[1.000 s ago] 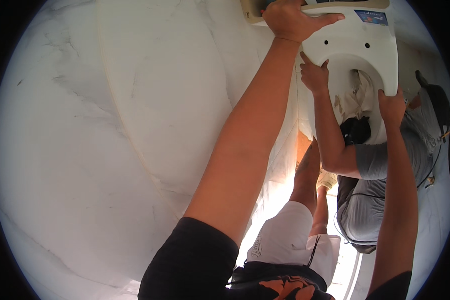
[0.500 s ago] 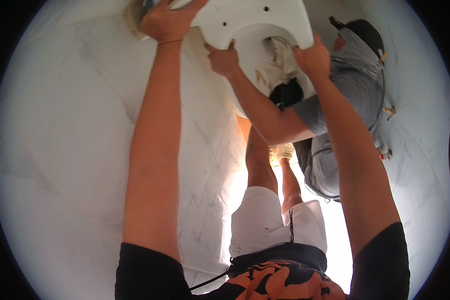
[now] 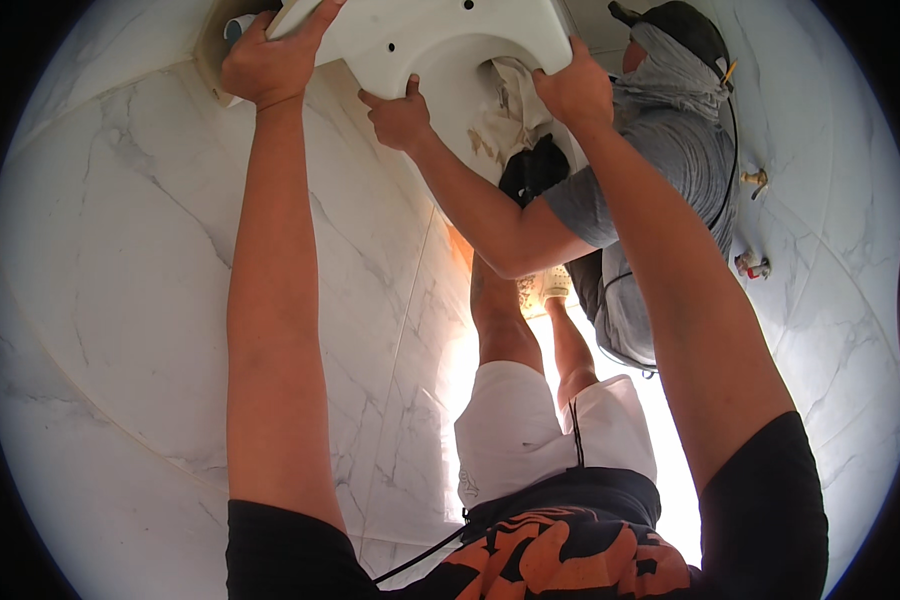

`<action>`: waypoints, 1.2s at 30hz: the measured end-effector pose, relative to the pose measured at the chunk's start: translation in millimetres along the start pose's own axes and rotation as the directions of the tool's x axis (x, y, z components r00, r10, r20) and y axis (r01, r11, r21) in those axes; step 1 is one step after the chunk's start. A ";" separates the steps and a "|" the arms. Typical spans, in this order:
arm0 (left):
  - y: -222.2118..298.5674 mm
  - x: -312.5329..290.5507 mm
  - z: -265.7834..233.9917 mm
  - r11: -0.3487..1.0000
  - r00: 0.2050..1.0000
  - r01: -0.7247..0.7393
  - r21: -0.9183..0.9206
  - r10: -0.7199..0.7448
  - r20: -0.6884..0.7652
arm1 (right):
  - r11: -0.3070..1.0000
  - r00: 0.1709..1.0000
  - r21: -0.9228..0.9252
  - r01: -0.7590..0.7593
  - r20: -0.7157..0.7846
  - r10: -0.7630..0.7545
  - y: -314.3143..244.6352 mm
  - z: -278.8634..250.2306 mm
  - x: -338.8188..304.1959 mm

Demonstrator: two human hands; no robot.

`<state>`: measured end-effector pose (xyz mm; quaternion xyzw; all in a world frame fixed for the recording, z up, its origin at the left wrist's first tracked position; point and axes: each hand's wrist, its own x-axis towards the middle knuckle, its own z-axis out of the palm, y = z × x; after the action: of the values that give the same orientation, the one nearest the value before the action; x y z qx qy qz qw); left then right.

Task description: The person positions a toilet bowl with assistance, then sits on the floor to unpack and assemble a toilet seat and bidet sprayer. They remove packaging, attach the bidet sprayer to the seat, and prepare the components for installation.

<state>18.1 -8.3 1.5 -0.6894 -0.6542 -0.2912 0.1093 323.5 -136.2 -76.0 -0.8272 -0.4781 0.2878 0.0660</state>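
A white ceramic bathroom fixture (image 3: 430, 28) with small dark holes and a rounded recess is at the top of the head view, partly cut off. My left hand (image 3: 270, 68) is closed on its left end, fingers partly out of sight. The right corner is gripped by my right hand (image 3: 577, 92), thumb on the near face. Between my arms, a co-worker's hand (image 3: 402, 118) holds the lower left edge. Pale cloth (image 3: 513, 105) and a black item (image 3: 536, 168) show below the recess; I cannot tell what the black item is.
The co-worker (image 3: 675, 165), in grey with a dark cap, bends close to my right arm. Marble-patterned wall (image 3: 140, 290) runs along my left. A white pipe end (image 3: 236, 28) is near my left hand. Brass (image 3: 757, 182) and red-marked fittings (image 3: 752, 265) stick out at right.
In the picture, the fixture, all three hands and the co-worker have shifted left and slightly up. The wall and fittings have shifted too, so the view itself has moved. All grips stay the same.
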 end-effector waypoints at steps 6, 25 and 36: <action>-2.5 0.1 0.9 0.995 1.000 0.025 -0.099 -0.024 0.011 | 0.999 1.000 -0.038 -0.012 -0.004 0.012 0.8 1.8 -0.3; -1.2 0.0 0.6 0.999 0.999 0.020 -0.029 -0.019 0.045 | 0.997 0.996 -0.011 0.072 -0.054 -0.073 6.4 3.7 -0.1; 1.5 0.0 -1.7 0.990 0.995 0.077 -0.114 -0.068 0.079 | 0.995 0.994 0.051 -0.083 0.080 0.079 -19.1 -24.9 -6.5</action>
<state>19.0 -9.4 3.2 -0.6808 -0.6642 -0.3069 0.0335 320.0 -127.2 -45.5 -0.8320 -0.4382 0.3353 0.0579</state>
